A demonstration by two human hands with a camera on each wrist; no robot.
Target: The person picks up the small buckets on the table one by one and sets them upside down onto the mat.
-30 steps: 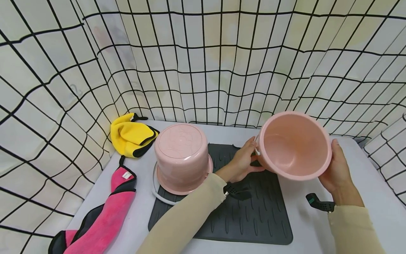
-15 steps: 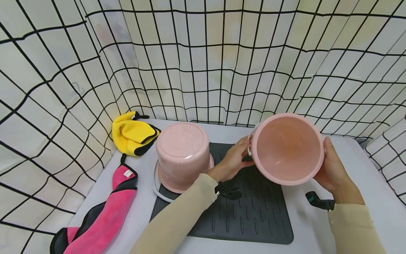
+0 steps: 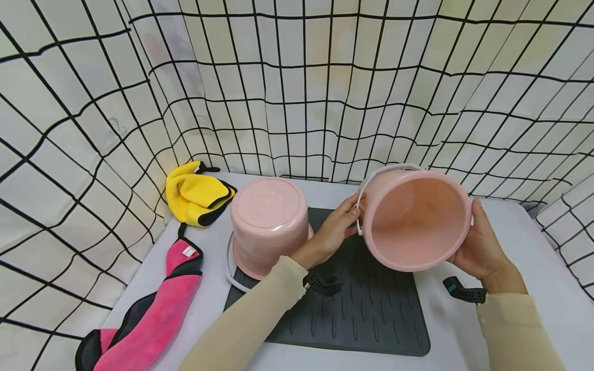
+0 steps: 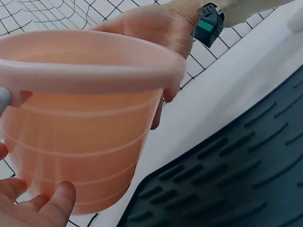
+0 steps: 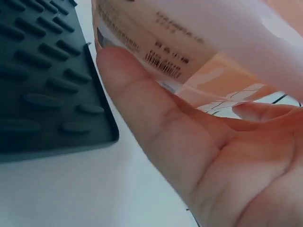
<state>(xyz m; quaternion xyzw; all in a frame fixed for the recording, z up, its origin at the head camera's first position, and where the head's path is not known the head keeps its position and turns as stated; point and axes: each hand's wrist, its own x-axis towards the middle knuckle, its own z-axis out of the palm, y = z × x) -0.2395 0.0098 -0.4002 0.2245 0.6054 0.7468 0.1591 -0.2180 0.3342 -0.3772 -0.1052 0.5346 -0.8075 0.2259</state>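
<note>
A pink plastic bucket point(image 3: 419, 221) is held up over the right edge of the dark mat, its mouth turned toward the head camera. Its white handle point(image 3: 371, 178) arches along the far upper left side. My left hand point(image 3: 330, 231) grips the bucket's left side by the handle's end; the left wrist view shows its fingertips point(image 4: 61, 201) against the ribbed wall. On the opposite side, my right hand point(image 3: 482, 252) holds the wall, with the thumb beside a printed label point(image 5: 165, 56) in the right wrist view. A second pink bucket point(image 3: 269, 226) stands upside down on the mat's left part.
The dark ribbed mat point(image 3: 352, 309) lies on the white table point(image 3: 445, 335). To the left are a folded yellow cloth item point(image 3: 197, 193) with black trim and a long pink-and-black one point(image 3: 158, 314). Black-gridded white sheeting point(image 3: 297, 93) encloses the back and sides.
Both hands have shifted the held bucket left and turned it, so more of its outer left wall and the white handle show. The overturned bucket stays in place on the mat.
</note>
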